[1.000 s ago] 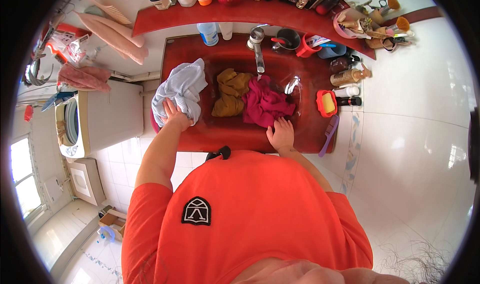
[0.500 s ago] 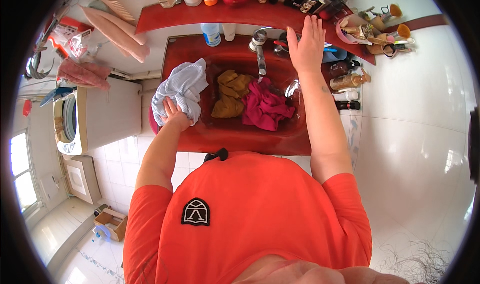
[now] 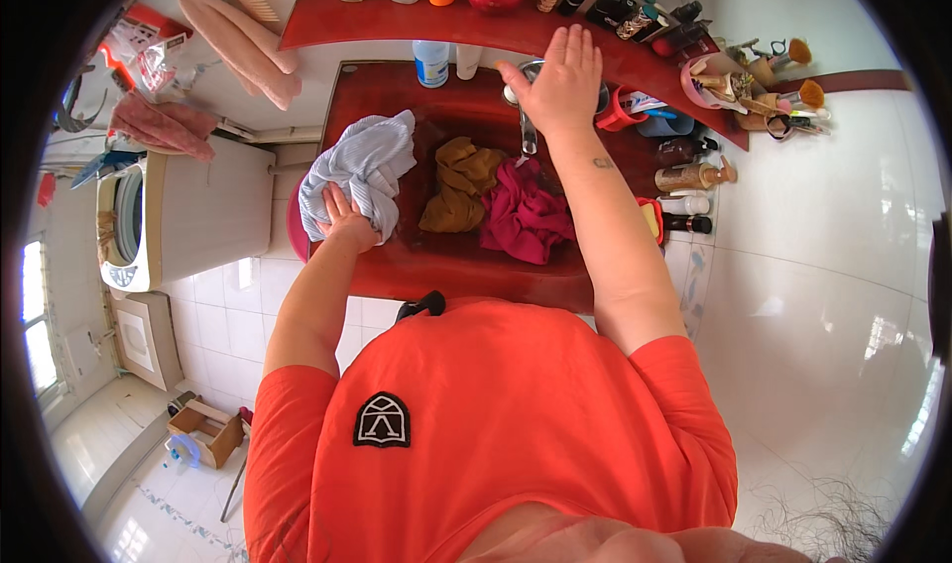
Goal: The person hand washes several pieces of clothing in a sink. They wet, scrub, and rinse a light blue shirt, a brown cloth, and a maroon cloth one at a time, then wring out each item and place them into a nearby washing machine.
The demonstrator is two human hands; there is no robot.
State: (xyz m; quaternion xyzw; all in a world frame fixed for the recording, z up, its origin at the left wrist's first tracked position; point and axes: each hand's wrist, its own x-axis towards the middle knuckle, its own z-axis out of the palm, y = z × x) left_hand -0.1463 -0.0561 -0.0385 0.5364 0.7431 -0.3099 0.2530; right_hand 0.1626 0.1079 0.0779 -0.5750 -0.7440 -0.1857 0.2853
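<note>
Head view: left hand (image 3: 347,221) splayed on pale-blue striped cloth (image 3: 362,162) at red sink's (image 3: 476,284) left edge; right hand (image 3: 565,85) outspread over chrome faucet (image 3: 528,133).

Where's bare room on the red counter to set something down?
Bare counter: back left, between the blue bottle and striped cloth; front rim, between the magenta cloth and orange shirt. Crowded: right side, with bottles.

Your left hand (image 3: 349,223) rests spread on the striped cloth (image 3: 365,162); your right hand (image 3: 563,95) hides part of the tap (image 3: 528,135). Brown (image 3: 458,178) and pink cloths (image 3: 518,216) lie touching in the sink (image 3: 424,132).
</note>
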